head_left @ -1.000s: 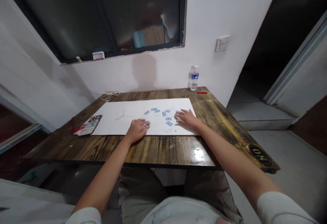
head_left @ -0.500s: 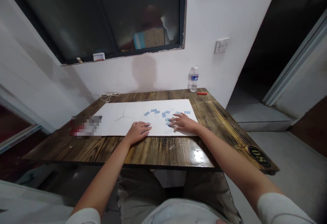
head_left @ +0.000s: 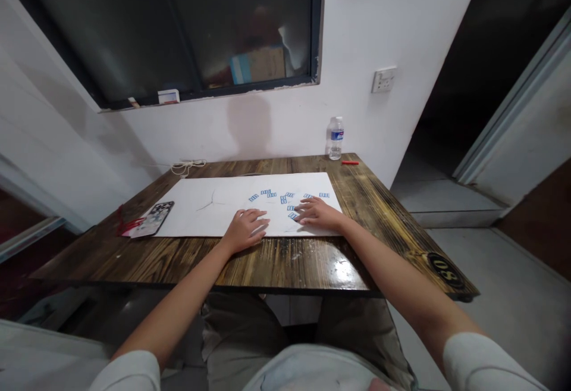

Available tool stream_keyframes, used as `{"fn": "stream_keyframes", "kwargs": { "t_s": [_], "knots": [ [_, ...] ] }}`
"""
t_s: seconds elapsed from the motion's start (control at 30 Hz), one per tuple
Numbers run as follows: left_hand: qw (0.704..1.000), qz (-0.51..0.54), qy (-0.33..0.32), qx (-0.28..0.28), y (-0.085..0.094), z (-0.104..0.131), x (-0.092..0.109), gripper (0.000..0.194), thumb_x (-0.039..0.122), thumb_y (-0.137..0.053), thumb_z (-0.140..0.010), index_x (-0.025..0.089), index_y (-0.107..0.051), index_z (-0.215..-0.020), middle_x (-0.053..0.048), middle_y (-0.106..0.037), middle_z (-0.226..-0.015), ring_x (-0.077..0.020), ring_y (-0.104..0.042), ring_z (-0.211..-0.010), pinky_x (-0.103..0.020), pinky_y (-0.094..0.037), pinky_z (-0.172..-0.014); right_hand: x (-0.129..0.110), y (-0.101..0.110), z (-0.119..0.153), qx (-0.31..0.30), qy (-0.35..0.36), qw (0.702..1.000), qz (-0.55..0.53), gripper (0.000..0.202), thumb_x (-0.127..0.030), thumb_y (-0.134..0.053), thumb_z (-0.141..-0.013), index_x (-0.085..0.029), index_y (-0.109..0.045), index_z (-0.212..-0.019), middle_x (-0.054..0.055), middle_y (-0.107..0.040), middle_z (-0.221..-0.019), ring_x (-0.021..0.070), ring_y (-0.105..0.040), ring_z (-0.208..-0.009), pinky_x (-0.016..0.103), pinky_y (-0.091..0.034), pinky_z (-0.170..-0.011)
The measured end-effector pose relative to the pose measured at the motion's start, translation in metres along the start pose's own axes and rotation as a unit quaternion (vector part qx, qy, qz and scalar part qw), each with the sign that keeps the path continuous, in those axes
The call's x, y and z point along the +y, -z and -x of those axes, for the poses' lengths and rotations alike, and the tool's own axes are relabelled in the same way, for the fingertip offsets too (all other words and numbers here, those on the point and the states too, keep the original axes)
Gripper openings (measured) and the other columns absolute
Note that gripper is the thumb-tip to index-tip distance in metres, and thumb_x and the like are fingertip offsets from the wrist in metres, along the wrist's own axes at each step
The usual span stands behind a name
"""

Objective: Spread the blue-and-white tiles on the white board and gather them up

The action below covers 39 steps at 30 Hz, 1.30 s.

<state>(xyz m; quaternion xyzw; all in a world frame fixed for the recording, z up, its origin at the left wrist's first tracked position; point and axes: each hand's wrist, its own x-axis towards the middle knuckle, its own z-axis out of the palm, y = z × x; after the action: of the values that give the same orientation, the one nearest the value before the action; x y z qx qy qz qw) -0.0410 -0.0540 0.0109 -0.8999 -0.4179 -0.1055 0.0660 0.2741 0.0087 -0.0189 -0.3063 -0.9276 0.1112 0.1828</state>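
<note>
A white board (head_left: 191, 212) with thin dark lines lies on the wooden table. Several small blue-and-white pieces (head_left: 266, 192) are spread over its right half. My left hand (head_left: 245, 229) rests at the board's front edge, fingers apart, holding nothing that I can see. To its right, my right hand (head_left: 319, 213) lies over the board with spread fingers, its fingertips beside a blue-and-white piece (head_left: 293, 216) near the front. What is under the right palm is hidden.
A patterned phone (head_left: 157, 218) with red cords lies at the board's left end. Behind the board are a white cable (head_left: 188, 167), a water bottle (head_left: 336, 140) and a red pen (head_left: 350, 163). A round number plate (head_left: 445, 269) marks the table's right corner.
My left hand has shifted slightly, its fingers more spread, and the blue piece at its fingertips no longer shows. My right hand's fingers are drawn in a little. The view has moved slightly.
</note>
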Motion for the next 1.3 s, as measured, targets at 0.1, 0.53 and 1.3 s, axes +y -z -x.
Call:
{"fn": "stream_keyframes", "kwargs": {
  "t_s": [0.1,0.53,1.3],
  "knots": [
    [1.0,-0.006,-0.004,0.002,-0.003,-0.013,0.007,0.042,0.044,-0.045,-0.09,0.028,-0.057,-0.127,-0.006,-0.049,-0.141,-0.0251,-0.042,-0.129,-0.043,-0.029,-0.103,0.002,-0.001,0.0,-0.004,-0.01,1.0,0.002,0.033,-0.053,-0.051,-0.089,-0.037,-0.069,-0.112,-0.001,-0.056,-0.134,0.0275,-0.038,-0.133,0.048,-0.026,-0.108],
    [0.994,0.001,0.037,-0.103,-0.015,-0.129,0.01,0.049,0.04,-0.035,-0.094,0.024,-0.042,-0.139,-0.007,-0.036,-0.15,-0.0257,-0.03,-0.138,-0.046,-0.027,-0.107,0.004,-0.011,-0.021,-0.031,-0.135,0.988,0.072,0.067,-0.062,-0.032,-0.092,-0.026,-0.029,-0.148,0.008,-0.026,-0.154,0.0345,-0.01,-0.143,0.066,-0.007,-0.108],
    [0.989,0.004,0.03,-0.146,-0.03,-0.11,-0.004,0.058,0.059,-0.026,-0.093,0.032,-0.037,-0.143,-0.005,-0.035,-0.151,-0.0273,-0.032,-0.137,-0.046,-0.029,-0.103,0.03,0.017,-0.058,-0.071,-0.17,0.975,0.122,0.041,-0.045,-0.034,-0.097,-0.032,-0.052,-0.131,0.003,-0.039,-0.148,0.0318,-0.028,-0.138,0.065,-0.017,-0.106]
  ]
}}
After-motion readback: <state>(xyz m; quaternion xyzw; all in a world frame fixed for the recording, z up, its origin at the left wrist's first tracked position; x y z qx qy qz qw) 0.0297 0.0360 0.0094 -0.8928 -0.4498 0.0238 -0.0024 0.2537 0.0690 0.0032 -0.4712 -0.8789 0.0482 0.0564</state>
